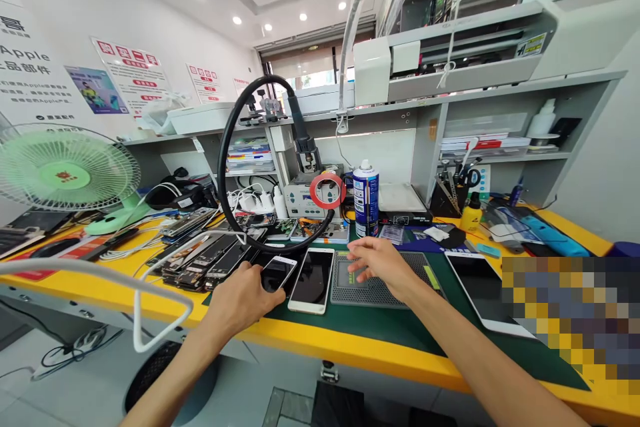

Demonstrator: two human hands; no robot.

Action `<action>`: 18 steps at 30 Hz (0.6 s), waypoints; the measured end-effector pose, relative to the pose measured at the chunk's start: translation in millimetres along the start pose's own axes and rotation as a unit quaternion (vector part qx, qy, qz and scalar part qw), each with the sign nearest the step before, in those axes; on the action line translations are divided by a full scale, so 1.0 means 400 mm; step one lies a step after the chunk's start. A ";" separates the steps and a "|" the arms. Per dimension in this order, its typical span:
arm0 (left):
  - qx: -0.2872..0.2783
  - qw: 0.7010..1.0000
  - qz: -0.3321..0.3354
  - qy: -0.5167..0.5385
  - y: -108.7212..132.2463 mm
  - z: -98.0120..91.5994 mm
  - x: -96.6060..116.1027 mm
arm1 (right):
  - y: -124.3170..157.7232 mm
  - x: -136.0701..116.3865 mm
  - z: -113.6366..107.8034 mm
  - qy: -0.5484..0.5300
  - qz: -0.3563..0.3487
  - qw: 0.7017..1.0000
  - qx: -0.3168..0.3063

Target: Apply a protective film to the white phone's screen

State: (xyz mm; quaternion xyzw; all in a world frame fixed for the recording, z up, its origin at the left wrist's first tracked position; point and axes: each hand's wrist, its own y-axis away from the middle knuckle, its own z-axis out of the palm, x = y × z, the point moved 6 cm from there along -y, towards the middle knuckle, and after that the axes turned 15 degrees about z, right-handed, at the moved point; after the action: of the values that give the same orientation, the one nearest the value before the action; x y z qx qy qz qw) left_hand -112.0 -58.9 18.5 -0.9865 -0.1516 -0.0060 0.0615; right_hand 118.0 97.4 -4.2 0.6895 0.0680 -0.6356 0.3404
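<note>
Across the lower middle of the frame stretches a workbench (325, 331) with a yellow edge, which bears all the things near the two hands. At the upper right, a white machine (490, 82) stands on the shelf, perhaps to leave the bench for small work. At the left edge, a green fan (65, 177) faces the person, I suppose for cool air. On the bench, a dark green mat (370, 323) lies under the phones, probably to protect them from scratches. At the centre, a black hose (223, 160) makes a high loop, and right of it stands a blue spray can (367, 200), both seemingly within easy reach.

Both forearms enter from the bottom of the frame and converge toward its centre. The right hand (384, 268) is above a grey perforated pad (361, 293), with fingers loosely spread, slightly curved and pointing left; it holds nothing. The left hand (243, 303), left of centre, is palm down and pinches a smaller phone (281, 272) by its left part, thumb along the near side; how firmly, I cannot tell. Between the hands lies a white-framed phone (311, 280), screen up and touched by neither, while the smaller phone sits just left of it.
</note>
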 end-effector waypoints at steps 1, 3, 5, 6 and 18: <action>0.000 1.000 0.003 -0.006 -0.006 -0.001 0.010 | 0.000 0.001 -0.001 0.001 0.000 1.000 0.000; 0.000 1.000 0.008 -0.017 -0.017 -0.004 0.027 | 0.001 0.003 -0.002 0.002 -0.001 1.000 -0.001; -0.001 1.000 0.010 -0.028 -0.025 -0.006 0.036 | 0.002 0.003 -0.004 0.001 -0.003 1.000 -0.001; -0.001 0.999 0.011 -0.033 -0.027 -0.006 0.038 | 0.003 0.003 -0.006 0.000 -0.003 1.000 0.000; 0.004 0.995 -0.025 -0.101 -0.029 -0.002 -0.036 | 0.009 0.001 0.003 0.023 0.000 1.000 -0.005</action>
State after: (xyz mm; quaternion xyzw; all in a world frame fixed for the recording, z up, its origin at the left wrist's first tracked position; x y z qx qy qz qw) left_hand -129.4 -52.4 20.1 -0.9777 -0.1821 0.0924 0.0494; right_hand 119.0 93.8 -3.1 0.7021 0.0787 -0.6195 0.3422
